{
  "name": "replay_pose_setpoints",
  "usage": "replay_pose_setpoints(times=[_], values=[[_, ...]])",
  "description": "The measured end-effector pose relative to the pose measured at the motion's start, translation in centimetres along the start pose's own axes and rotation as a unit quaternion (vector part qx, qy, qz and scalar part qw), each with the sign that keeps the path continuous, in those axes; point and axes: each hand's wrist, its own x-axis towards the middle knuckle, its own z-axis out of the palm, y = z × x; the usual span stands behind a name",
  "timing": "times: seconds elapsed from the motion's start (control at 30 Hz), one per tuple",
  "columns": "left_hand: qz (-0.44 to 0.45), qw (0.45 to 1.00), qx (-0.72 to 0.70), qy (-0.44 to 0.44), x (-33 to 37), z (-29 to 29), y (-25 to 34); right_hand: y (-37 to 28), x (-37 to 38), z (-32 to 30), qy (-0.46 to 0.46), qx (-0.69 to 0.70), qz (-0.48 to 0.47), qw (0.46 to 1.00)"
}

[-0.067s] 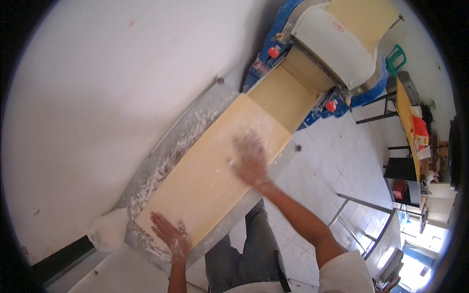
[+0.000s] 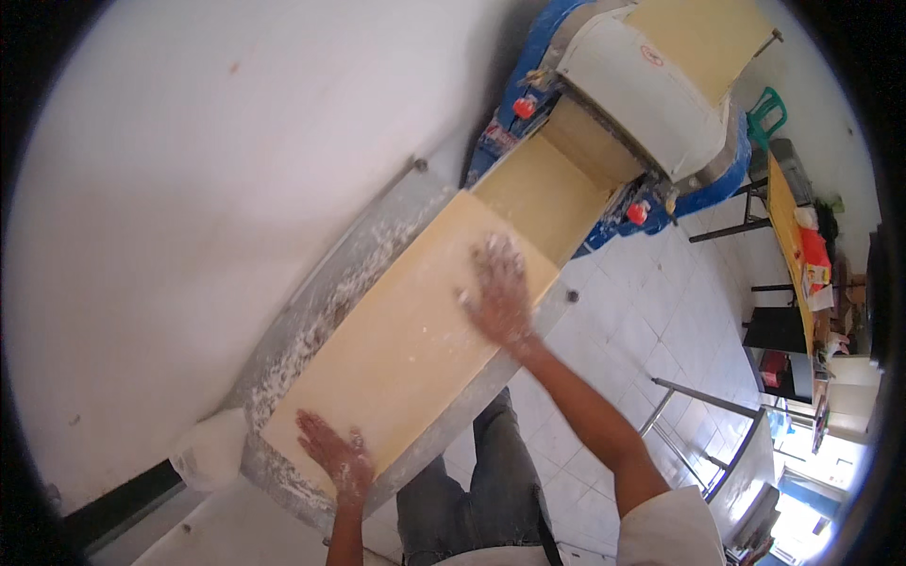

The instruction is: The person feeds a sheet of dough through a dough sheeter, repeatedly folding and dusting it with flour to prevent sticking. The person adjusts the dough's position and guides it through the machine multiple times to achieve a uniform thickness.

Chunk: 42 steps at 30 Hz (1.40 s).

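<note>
A long, smooth, pale yellow sheet of dough (image 2: pixel 396 330) lies on a grey metal table (image 2: pixel 429 410) dusted with flour. My left hand (image 2: pixel 337 459) rests near the sheet's lower left end, fingers stretched out. Farther up, close to the far end, my right hand (image 2: pixel 498 294) lies flat on the dough, its fingers spread and floury. Neither hand grips anything. Beyond the sheet's far edge stands a blue and white dough roller machine (image 2: pixel 651 94), with a yellowish feed bed (image 2: pixel 545 186) facing the table.
Along the left runs a white wall (image 2: pixel 189 189). Red knobs (image 2: pixel 638 212) stick out from the machine. A metal-framed stand (image 2: pixel 703 401) is at right on the tiled floor (image 2: pixel 613 321), below a cluttered table (image 2: pixel 788 236) and a green chair (image 2: pixel 766 115). A white bag (image 2: pixel 209 451) sits by the near corner.
My right hand has slid slightly right over the dough and shows more sharply. My left hand stays in nearly the same place.
</note>
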Motion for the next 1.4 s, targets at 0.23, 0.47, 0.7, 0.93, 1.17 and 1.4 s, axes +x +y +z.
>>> replay_pose_setpoints(times=[0.23,0.47,0.7,0.93,1.17,1.4], values=[[0.169,0.985,0.017,-0.036,14.0,2.7,21.3,13.8,8.3,-6.7,0.098,-0.007,-0.052,0.994],[0.307,0.943,-0.105,0.07,31.3,2.9,39.3,26.2,7.5,-6.8,0.272,0.282,0.413,0.822],[0.322,0.84,-0.429,-0.081,36.6,8.1,48.3,37.2,4.3,6.4,0.104,-0.12,0.412,0.897],[0.317,0.8,-0.501,-0.094,42.9,11.8,48.7,31.6,4.0,6.7,0.334,0.64,0.315,0.616],[0.175,0.761,-0.504,-0.37,43.5,5.2,46.1,23.8,-2.4,-9.9,0.059,0.324,0.251,0.91],[0.069,0.762,-0.301,-0.57,43.7,0.3,40.2,24.4,0.8,-11.4,0.011,0.395,0.172,0.902]])
